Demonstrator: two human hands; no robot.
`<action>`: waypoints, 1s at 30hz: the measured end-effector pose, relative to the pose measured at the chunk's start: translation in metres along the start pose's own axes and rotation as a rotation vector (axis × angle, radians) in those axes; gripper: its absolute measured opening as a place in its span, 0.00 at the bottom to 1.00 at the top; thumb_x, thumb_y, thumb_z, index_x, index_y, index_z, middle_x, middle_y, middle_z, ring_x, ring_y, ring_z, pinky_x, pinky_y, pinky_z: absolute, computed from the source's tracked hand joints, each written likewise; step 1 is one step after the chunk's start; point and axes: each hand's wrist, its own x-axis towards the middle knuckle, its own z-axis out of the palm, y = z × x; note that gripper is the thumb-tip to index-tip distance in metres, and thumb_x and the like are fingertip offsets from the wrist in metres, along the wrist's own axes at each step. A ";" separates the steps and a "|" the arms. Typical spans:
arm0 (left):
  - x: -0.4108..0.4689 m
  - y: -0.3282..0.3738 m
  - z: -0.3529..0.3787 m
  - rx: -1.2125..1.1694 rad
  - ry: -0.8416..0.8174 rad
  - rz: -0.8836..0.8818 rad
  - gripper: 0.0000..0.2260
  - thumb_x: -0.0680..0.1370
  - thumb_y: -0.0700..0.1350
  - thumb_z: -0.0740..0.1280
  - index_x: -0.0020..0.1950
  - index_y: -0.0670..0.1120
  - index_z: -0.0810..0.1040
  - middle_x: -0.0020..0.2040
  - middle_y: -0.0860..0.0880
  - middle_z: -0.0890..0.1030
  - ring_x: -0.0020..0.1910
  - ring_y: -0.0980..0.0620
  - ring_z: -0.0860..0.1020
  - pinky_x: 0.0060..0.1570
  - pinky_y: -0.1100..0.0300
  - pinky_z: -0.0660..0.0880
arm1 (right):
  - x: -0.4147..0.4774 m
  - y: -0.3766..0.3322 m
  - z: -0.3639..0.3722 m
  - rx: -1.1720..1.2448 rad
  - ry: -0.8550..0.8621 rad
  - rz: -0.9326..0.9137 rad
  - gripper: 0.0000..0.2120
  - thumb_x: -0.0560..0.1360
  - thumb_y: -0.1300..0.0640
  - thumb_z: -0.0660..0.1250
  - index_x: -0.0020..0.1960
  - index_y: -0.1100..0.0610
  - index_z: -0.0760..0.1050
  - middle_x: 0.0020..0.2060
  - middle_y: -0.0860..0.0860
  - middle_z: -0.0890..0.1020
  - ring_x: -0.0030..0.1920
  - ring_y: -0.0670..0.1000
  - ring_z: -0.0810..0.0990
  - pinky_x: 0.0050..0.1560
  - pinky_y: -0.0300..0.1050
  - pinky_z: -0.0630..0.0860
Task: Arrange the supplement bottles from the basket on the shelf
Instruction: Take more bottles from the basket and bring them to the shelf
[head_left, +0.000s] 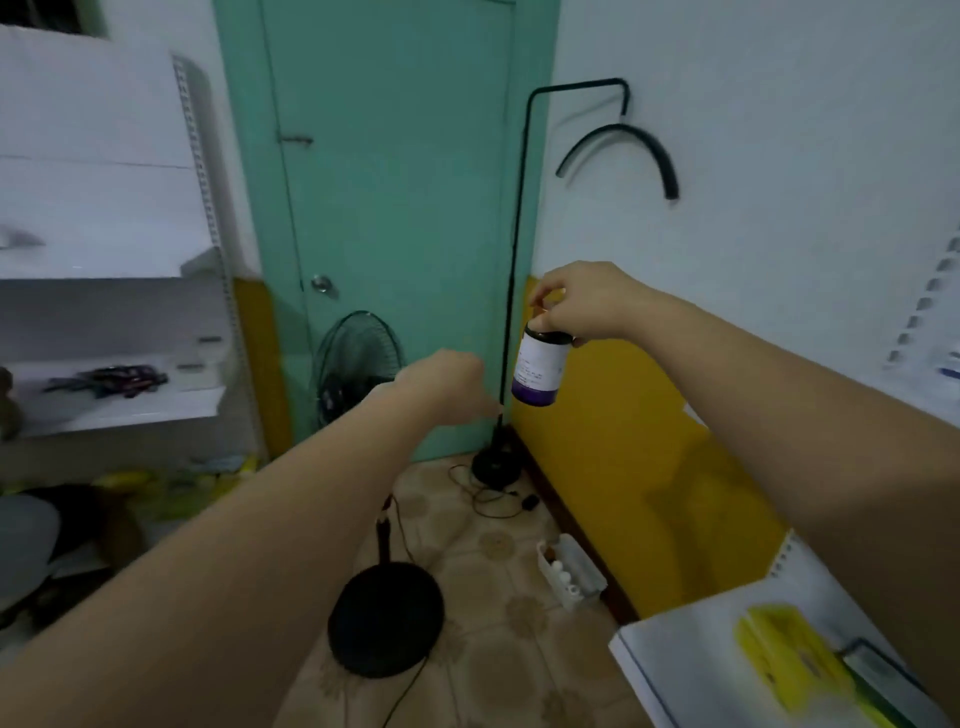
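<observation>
Right hand (587, 306) has the bottle (541, 366) pinched by its dark cap from above, fingers curled round the lid. The bottle hangs upright in mid-air just off the right edge of the green door (395, 182), right beside the black lamp pole (511, 260). Left hand (444, 387) is reached out lower, in front of the door's bottom right part. Its back faces the camera and the fingers are tucked out of sight, so I honestly can't tell if it's open or closed; nothing visible in it. Both arms are stretched nearly straight, right wrist bent down over the cap.

Handling-wise, I'd guess a rigid little jar, light enough for a fingertip hold, with a smooth label that could be slippery. A cap-only hold lets it swing and counts on the lid being tight, so gripping round the body seems safer. The white shelf (114, 405) sits left of the door, well apart from the bottle.
</observation>
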 end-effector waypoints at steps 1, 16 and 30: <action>0.014 -0.012 0.003 0.000 0.006 -0.019 0.22 0.77 0.56 0.64 0.63 0.42 0.72 0.57 0.44 0.76 0.55 0.44 0.74 0.54 0.51 0.73 | 0.022 0.000 0.009 0.005 -0.012 -0.019 0.16 0.75 0.56 0.68 0.62 0.56 0.76 0.52 0.53 0.76 0.49 0.54 0.78 0.43 0.44 0.80; 0.291 -0.094 0.040 -0.005 -0.113 -0.029 0.23 0.78 0.55 0.64 0.67 0.42 0.69 0.63 0.42 0.73 0.61 0.43 0.72 0.57 0.51 0.72 | 0.301 0.087 0.078 0.061 -0.090 0.092 0.16 0.73 0.57 0.71 0.60 0.58 0.77 0.52 0.53 0.77 0.51 0.55 0.78 0.49 0.48 0.81; 0.534 0.008 0.231 0.015 -0.512 0.470 0.08 0.80 0.49 0.62 0.51 0.45 0.69 0.49 0.43 0.75 0.43 0.46 0.71 0.44 0.53 0.71 | 0.373 0.349 0.153 -0.096 -0.185 0.678 0.14 0.75 0.58 0.68 0.58 0.64 0.78 0.55 0.61 0.80 0.53 0.59 0.80 0.48 0.53 0.78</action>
